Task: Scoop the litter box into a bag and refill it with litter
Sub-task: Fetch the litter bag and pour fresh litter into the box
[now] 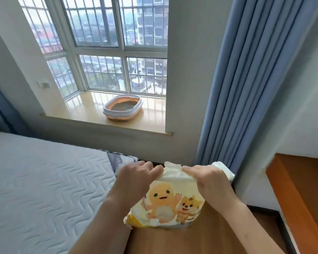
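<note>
Right now my left hand (136, 177) and right hand (208, 177) both pinch the top of the litter bag (168, 200), upright on the near wooden surface (200, 241). Far off, the litter box (122, 109) sits on the windowsill (84, 109); bed (40, 184) left, curtain (246, 79) right.

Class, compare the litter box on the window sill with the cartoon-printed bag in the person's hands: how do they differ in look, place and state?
The litter box is a rigid, open oval tray, pink with a white rim; the bag is soft, crumpled and printed with cartoon animals.

The litter box rests untouched on the window sill; the bag stands on a wooden surface, its top pinched by the left hand and right hand.

The litter box shows its grey litter; the bag's contents are hidden.
</note>
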Motion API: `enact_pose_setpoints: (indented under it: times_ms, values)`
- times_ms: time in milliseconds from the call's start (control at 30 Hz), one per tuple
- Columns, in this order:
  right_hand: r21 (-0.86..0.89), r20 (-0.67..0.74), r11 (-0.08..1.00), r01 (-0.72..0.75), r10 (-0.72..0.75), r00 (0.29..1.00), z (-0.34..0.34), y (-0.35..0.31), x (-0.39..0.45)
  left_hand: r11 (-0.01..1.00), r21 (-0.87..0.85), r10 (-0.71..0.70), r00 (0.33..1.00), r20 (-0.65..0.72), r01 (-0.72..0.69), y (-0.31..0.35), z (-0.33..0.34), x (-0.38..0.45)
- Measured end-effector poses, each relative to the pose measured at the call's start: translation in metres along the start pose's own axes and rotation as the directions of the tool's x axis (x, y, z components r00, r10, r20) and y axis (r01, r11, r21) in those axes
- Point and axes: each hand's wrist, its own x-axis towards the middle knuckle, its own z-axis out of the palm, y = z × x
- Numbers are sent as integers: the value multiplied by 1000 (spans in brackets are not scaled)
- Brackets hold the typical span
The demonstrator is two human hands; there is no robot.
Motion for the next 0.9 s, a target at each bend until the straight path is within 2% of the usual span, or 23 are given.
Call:
enact_pose_setpoints:
  times_ms: [233,333,567,767,900]
  values:
    - [-49,-104,999,-1,-4,995,52,51,117,987,129,-87,993,-81,97,-79,16,96]
    - [16,-146,999,42,-40,989,84,84,164,979,129,-146,986,-83,156,-106,39,135]
    - [162,-106,978,133,-117,987,167,172,261,946,132,-295,955,-23,296,-157,106,223]
    - [193,-104,948,252,-235,966,230,228,339,910,107,-407,911,59,400,-200,157,287]
    - [216,-50,933,287,-283,958,272,246,390,875,137,-481,866,136,465,-240,193,313]
